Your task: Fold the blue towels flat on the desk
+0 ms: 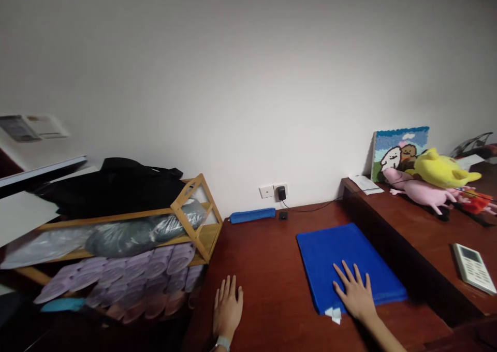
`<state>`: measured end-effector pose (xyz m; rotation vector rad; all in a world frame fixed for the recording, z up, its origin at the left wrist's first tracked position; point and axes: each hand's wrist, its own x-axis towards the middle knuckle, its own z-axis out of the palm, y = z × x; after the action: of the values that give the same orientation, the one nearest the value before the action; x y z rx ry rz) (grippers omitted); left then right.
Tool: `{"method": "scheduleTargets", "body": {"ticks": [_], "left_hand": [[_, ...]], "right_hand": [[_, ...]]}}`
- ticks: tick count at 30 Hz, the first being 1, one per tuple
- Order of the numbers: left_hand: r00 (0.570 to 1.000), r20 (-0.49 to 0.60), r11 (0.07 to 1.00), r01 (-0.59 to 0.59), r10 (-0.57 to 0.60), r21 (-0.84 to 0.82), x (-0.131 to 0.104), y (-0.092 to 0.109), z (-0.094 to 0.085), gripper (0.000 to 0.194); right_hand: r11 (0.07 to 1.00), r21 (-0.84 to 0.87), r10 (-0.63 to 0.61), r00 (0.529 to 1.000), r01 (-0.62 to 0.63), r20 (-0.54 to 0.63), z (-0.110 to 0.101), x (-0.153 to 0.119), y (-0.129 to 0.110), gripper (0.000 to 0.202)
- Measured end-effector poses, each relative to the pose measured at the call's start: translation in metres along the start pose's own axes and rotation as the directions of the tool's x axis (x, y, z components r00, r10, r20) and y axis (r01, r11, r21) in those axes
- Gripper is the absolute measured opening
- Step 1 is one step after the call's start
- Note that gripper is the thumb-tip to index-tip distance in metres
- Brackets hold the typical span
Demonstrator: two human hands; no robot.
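A flat, bright blue folded cloth [330, 253] lies on the right part of the reddish-brown table [264, 269], with small white tags [334, 314] sticking out at its near edge. My right hand [355, 292] rests on the cloth's near part, fingers spread and palm down. Left of the cloth, my left hand [228, 305] lies flat on the bare wood with its fingers stretched out, holding nothing. At the back of the table, along the wall, is a long narrow blue item [252, 216], perhaps a pouch.
A black plug [281, 192] with a cord sits in the wall socket. On the left stands a wooden rack [202, 228] with lilac slippers [128, 269] and a black bag [124, 186]. The higher surface at right holds plush toys [442, 171], a picture [404, 147] and a white remote [473, 267].
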<state>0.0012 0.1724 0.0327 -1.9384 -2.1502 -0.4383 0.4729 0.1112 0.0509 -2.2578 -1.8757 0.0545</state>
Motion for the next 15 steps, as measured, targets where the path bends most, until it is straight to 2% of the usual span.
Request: {"method": "scheduleTargets", "body": {"ticks": [5,8,11,15], "left_hand": [[1.000,-0.007,1.000,-0.009,0.009,0.013,0.000,-0.001,0.001,0.062],[1.000,0.005,0.999,-0.016,0.016,0.031,0.000,-0.001,0.000,0.063],[1.000,0.012,0.999,-0.016,0.015,0.032,0.000,0.001,-0.002,0.063],[1.000,0.018,1.000,0.019,-0.019,0.009,0.004,0.004,-0.008,0.061]], "right_hand": [[0.999,-0.041,0.028,0.996,-0.024,0.087,-0.006,0.063,0.002,0.062],[0.999,-0.042,0.037,0.994,-0.033,0.099,-0.006,0.079,0.005,0.062],[0.999,-0.024,0.027,0.996,-0.025,0.087,-0.005,0.069,0.008,0.062],[1.000,0.017,0.021,0.999,-0.021,0.041,-0.007,0.023,0.012,0.062]]}}
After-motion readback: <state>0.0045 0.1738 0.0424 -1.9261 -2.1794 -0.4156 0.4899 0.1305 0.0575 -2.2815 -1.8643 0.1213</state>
